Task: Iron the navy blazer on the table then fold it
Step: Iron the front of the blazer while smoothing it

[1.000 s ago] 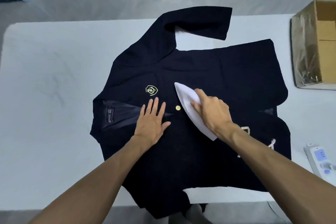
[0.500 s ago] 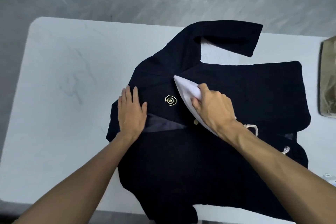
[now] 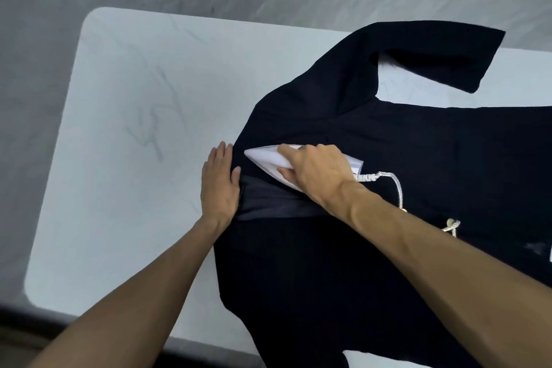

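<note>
So, navy blazer (image 3: 418,158) lies spread flat on white table (image 3: 134,98), bare tabletop showing off blazer's left edge, one sleeve (image 3: 433,54) bent across at blazer's far side; L hand (image 3: 219,188) lies flat on blazer's left edge, fingers straight & pressed together, just beside grey lining (image 3: 268,203); R hand (image 3: 316,172) grips white iron (image 3: 265,155) on blazer's front, fingers curled round its body, tip pointing at blazer's left edge. Braided cord (image 3: 397,191) trails from iron's rear across blazer's middle

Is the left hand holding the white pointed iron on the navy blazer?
No, the left hand lies flat at the edge of the navy blazer, while the right hand grips the white pointed iron.
</note>
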